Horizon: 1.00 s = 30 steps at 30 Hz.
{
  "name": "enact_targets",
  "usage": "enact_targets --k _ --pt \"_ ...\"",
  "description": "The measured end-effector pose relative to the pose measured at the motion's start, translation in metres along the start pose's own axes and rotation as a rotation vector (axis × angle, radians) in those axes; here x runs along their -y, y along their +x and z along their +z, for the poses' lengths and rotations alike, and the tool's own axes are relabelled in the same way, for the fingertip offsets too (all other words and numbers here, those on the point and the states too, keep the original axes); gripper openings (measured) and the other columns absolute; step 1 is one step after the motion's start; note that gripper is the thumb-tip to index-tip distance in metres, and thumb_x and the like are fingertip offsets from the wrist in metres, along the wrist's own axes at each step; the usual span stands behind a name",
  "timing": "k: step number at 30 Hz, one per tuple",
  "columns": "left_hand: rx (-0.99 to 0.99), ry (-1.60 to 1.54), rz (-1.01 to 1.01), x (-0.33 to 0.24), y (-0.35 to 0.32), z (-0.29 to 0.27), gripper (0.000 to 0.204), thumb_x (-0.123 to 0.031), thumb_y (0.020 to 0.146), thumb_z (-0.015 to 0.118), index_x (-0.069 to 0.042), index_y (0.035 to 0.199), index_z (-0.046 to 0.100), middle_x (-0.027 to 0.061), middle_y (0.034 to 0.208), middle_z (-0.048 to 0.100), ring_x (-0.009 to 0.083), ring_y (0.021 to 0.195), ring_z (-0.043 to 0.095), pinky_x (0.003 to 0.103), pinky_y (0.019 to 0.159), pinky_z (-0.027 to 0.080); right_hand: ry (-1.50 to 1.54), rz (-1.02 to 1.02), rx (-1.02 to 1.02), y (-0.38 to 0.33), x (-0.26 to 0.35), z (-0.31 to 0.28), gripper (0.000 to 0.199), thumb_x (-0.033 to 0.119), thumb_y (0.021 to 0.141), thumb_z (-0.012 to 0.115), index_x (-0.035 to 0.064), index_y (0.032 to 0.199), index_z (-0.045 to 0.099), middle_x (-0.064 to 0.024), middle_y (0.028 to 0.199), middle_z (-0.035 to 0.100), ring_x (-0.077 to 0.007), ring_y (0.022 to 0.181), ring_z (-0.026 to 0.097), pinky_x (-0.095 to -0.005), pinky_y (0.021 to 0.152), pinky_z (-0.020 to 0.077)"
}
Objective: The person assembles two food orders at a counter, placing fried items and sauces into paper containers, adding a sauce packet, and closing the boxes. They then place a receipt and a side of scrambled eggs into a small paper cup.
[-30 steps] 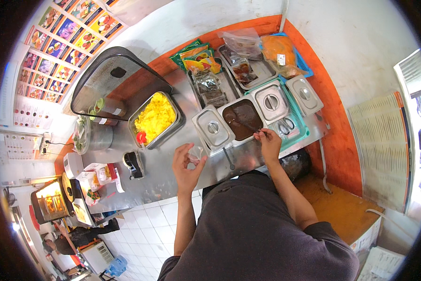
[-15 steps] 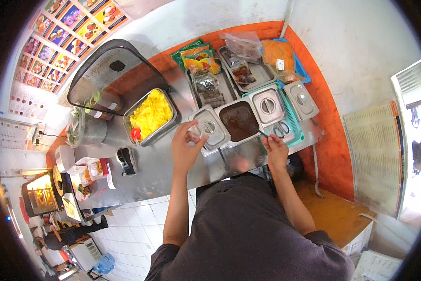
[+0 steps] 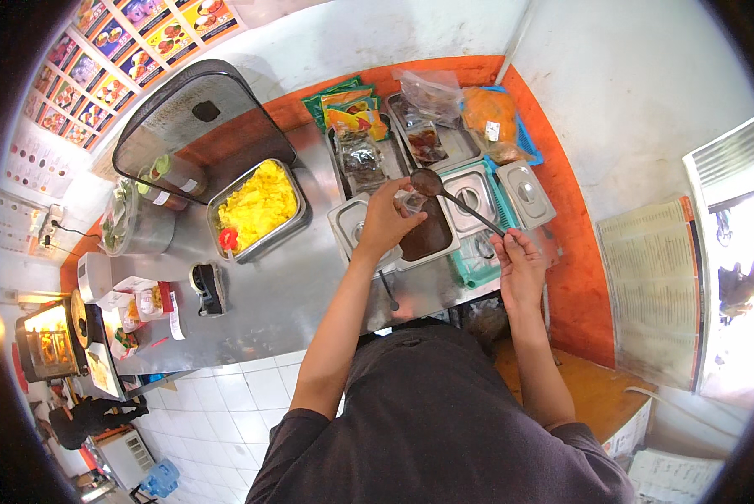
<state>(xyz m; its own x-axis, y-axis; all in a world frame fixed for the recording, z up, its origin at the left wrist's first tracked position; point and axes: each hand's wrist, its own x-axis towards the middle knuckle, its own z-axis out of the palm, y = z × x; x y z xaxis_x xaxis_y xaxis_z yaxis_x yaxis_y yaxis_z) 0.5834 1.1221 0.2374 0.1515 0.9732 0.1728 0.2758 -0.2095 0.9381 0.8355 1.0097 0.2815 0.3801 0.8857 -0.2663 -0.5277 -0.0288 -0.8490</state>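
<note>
While a small clear cup point(image 3: 412, 200) is gripped in the curled fingers of the left hand point(image 3: 383, 223) above the open tub of brown sauce point(image 3: 427, 237), a long ladle point(image 3: 457, 202) is pinched by its handle in the right hand point(image 3: 518, 267), its bowl held just beside the cup.

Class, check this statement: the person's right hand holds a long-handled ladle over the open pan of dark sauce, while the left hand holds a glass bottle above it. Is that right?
Not quite. In the head view the left hand holds a small clear plastic cup or bag, not a glass bottle. The rest stands: the right hand holds the long-handled ladle over the open pan of dark sauce.
</note>
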Motion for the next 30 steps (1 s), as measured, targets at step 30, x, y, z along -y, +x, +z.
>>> enact_targets --k 30 --pt "0.028 -0.295 -0.070 -0.024 0.008 -0.007 0.077 -0.008 0.076 0.091 -0.001 0.143 0.054 0.0054 0.108 0.063 0.0090 0.080 0.065 0.024 0.070 0.056 -0.536 -0.717 0.287 -0.018 0.026 0.030 0.007 -0.005 0.103 0.058 -0.0031 0.109 0.060 -0.0206 0.118 0.069 -0.0266 0.099 0.074 -0.0345 0.087 0.0611"
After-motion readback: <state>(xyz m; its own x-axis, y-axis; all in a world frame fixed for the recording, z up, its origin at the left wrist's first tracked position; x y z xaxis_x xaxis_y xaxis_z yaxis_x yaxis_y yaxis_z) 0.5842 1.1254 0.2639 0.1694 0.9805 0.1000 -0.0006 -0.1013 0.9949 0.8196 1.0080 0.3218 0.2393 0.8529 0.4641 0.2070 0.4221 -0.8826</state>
